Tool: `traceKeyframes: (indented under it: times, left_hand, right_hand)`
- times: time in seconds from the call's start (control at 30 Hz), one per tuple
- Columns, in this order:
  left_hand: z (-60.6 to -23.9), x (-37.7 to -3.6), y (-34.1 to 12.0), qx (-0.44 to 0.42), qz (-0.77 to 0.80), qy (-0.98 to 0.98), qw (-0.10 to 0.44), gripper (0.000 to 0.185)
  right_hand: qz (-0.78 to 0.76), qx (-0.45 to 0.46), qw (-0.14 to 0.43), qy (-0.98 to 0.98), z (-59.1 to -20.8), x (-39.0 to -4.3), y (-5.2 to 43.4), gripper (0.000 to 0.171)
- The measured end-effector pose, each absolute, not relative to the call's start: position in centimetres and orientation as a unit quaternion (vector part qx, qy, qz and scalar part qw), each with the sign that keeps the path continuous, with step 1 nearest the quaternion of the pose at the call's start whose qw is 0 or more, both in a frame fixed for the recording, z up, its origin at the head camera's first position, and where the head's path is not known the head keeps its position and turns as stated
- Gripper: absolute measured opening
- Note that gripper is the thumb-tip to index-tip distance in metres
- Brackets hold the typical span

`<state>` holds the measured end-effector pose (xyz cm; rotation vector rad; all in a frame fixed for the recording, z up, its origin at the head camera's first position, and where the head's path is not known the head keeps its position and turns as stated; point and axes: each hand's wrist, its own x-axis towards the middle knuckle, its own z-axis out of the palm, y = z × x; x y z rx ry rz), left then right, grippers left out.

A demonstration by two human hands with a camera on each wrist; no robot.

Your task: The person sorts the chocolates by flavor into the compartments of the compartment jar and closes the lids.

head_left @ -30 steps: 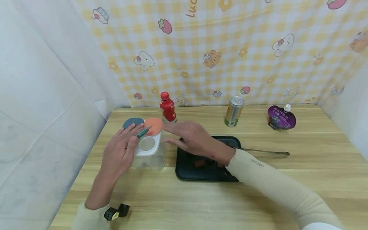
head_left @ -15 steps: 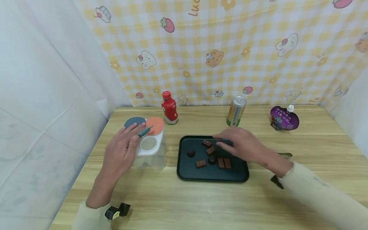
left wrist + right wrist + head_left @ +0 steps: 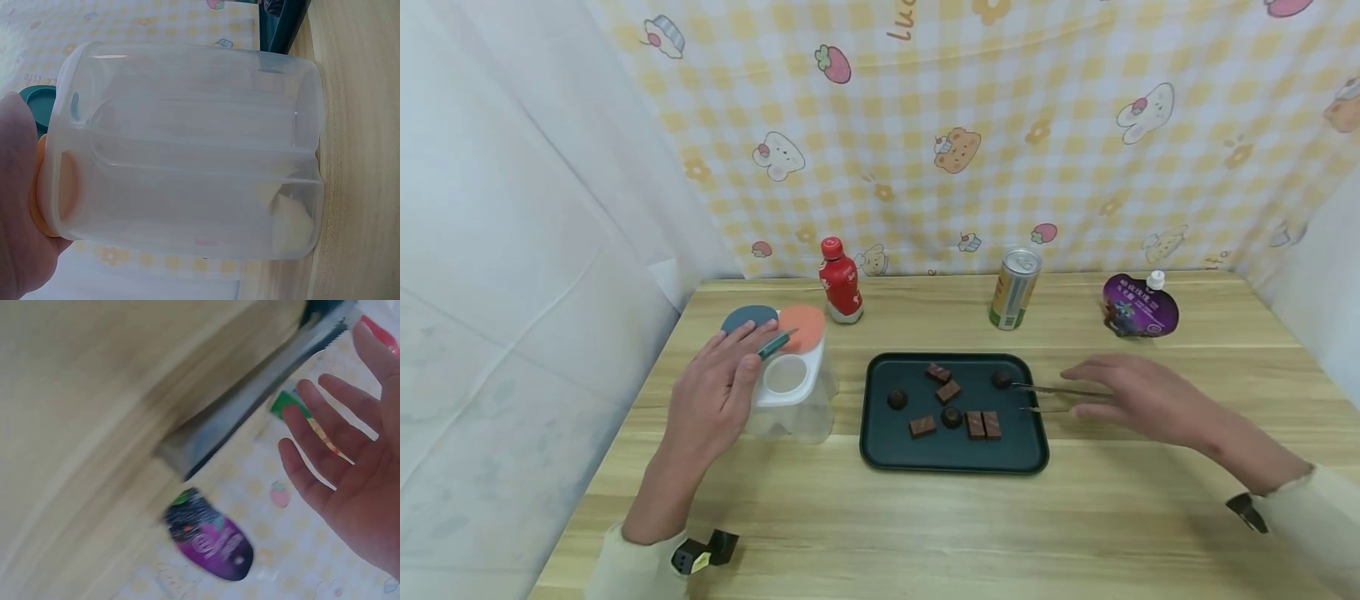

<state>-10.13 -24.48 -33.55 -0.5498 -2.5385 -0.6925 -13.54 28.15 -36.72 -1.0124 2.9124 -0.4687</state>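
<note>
Tongs (image 3: 1060,392): thin metal pair lying near the table's right half, tips over the right edge of the tray (image 3: 880,454), handle end under the right hand's fingers.
Handling: judged light, stiff and springy, smooth metal that may slip; best pinched across both arms near the middle, not at the tips.
Right hand (image 3: 1138,398): fingers spread and straight, just above or touching the tongs' handle; nothing gripped. The wrist view shows an open palm (image 3: 350,481), blurred.
Left hand (image 3: 715,392): lies flat on the jar (image 3: 187,150) top, fingers straight, pressing down rather than wrapping.
Jar: clear plastic, upright, near the table's left edge, beside the tray; white top with a round opening, a blue lid (image 3: 747,317) and an orange lid (image 3: 805,327) flipped back.
Chocolates (image 3: 951,404): several square and round pieces, loose on the tray.
Back edge: red bottle (image 3: 839,282), can (image 3: 1013,290), purple pouch (image 3: 1138,306), well apart from each other.
</note>
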Motion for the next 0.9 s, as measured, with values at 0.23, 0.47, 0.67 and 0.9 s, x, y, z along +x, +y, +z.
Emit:
traceKeyframes:
  times: [0.23, 0.47, 0.67, 0.9]
  left_hand:
    - [-33.5, -10.1, -24.5, -0.196, -0.254, -0.92, 0.226, 0.046]
    - [-33.6, -10.2, -24.4, -0.196, -0.255, -0.919, 0.229, 0.046]
    - [-33.7, -10.3, -24.3, -0.198, -0.253, -0.919, 0.23, 0.047]
    - [-33.6, -10.3, -24.4, -0.196, -0.256, -0.919, 0.228, 0.047]
  right_hand:
    - [-0.126, -0.346, -0.014, 0.93, -37.8, -13.5, 29.8, 0.036]
    - [-0.129, -0.343, 0.0, 0.93, -38.3, -13.8, 30.2, 0.03]
    - [-0.133, -0.325, 0.021, 0.936, -38.5, -13.9, 30.5, 0.029]
    - [-0.153, -0.369, -0.053, 0.915, -37.8, -14.2, 30.3, 0.029]
